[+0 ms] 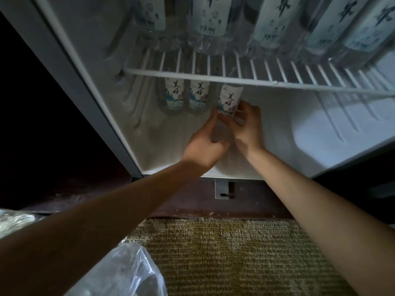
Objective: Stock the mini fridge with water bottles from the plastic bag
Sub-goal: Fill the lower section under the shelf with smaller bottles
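Observation:
The open mini fridge fills the upper view. Several labelled water bottles stand on its wire shelf. Below the shelf, two bottles stand side by side at the back left of the floor. Just right of them a third bottle tilts slightly, and both my hands are on its lower part: my left hand from the left, my right hand from the right. The clear plastic bag lies on the carpet at the lower left, under my left forearm.
A raised white hump takes up the right rear of the fridge floor. The fridge's left frame borders a dark cabinet side. A metal bracket sits below the fridge's front edge. Tan carpet covers the floor.

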Action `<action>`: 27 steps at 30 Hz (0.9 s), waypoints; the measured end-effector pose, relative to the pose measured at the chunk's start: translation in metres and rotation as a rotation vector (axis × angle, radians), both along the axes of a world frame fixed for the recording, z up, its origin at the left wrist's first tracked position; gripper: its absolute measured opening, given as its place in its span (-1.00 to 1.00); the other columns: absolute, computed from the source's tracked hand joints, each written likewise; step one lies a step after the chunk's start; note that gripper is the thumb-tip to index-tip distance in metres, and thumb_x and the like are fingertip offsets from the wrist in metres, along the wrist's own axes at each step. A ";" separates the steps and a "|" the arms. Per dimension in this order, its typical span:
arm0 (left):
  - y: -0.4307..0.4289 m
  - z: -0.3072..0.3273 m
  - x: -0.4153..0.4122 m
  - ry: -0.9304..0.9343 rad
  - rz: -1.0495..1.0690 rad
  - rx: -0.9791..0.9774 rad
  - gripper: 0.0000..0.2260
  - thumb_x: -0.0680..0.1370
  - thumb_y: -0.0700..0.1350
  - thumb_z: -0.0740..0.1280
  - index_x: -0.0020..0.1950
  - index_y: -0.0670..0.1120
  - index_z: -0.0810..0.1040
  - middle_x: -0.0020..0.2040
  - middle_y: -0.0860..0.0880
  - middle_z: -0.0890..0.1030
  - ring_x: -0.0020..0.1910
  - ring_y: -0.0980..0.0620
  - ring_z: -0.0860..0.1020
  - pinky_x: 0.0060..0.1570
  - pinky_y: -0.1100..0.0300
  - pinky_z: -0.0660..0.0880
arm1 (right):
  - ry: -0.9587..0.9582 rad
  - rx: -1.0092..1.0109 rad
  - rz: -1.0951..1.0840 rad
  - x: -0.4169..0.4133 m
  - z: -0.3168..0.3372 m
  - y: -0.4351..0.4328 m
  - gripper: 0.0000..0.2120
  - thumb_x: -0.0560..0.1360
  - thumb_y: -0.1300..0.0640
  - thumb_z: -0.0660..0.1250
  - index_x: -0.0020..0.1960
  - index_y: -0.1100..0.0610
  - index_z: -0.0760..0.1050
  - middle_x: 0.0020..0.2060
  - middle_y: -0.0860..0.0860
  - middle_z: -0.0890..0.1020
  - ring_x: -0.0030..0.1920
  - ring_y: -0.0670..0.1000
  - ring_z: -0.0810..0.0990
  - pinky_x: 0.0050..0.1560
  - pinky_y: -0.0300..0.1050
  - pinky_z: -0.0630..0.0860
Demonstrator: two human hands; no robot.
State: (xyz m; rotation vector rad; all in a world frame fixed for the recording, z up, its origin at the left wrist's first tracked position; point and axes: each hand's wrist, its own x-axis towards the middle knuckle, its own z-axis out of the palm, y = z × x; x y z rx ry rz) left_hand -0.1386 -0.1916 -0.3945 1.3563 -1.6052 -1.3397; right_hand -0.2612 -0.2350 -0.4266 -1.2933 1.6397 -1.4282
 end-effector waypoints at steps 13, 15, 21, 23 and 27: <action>-0.029 0.005 0.000 0.060 -0.027 0.047 -0.34 0.52 -0.22 0.31 0.55 0.06 0.10 0.37 0.08 0.40 0.32 0.15 0.37 0.23 0.33 0.31 | 0.169 0.110 -0.191 0.010 0.005 -0.019 -0.44 0.35 0.00 0.51 0.26 0.15 0.43 -0.05 0.00 0.63 -0.07 -0.02 0.63 -0.04 -0.17 0.54; -0.030 0.004 0.001 0.045 -0.036 0.063 -0.23 0.41 -0.14 0.34 0.55 0.11 0.07 0.43 0.06 0.36 0.37 0.11 0.34 0.24 0.30 0.31 | 0.137 0.118 -0.245 0.015 0.005 -0.015 -0.54 0.36 0.04 0.52 0.15 0.17 0.45 -0.09 -0.01 0.62 -0.06 0.01 0.64 0.01 -0.07 0.55; -0.021 -0.001 0.010 0.124 0.029 0.093 -0.22 0.32 -0.08 0.33 0.53 0.07 0.17 0.33 0.16 0.38 0.29 0.20 0.37 0.09 0.46 0.35 | 0.161 0.146 -0.227 0.021 -0.002 -0.002 -0.62 0.40 0.20 0.46 0.19 0.22 0.51 0.09 0.15 0.58 0.04 0.10 0.60 0.10 -0.04 0.50; -0.009 -0.010 0.020 0.099 0.013 0.060 -0.22 0.30 -0.07 0.29 0.53 0.02 0.18 0.33 0.09 0.41 0.28 0.14 0.41 0.11 0.46 0.35 | 0.285 0.140 -0.191 0.025 -0.007 0.013 -0.61 0.42 0.25 0.42 0.23 0.24 0.52 0.15 0.19 0.51 0.09 0.12 0.57 0.08 -0.16 0.43; 0.021 -0.022 0.044 0.089 -0.027 0.038 -0.32 0.39 -0.25 0.30 0.51 -0.13 0.21 0.35 0.05 0.36 0.37 0.14 0.32 0.20 0.52 0.29 | 0.458 0.088 -0.093 0.042 -0.016 0.050 -0.72 0.46 0.27 0.35 0.17 0.21 0.58 0.17 0.11 0.55 0.16 0.11 0.53 0.10 -0.23 0.36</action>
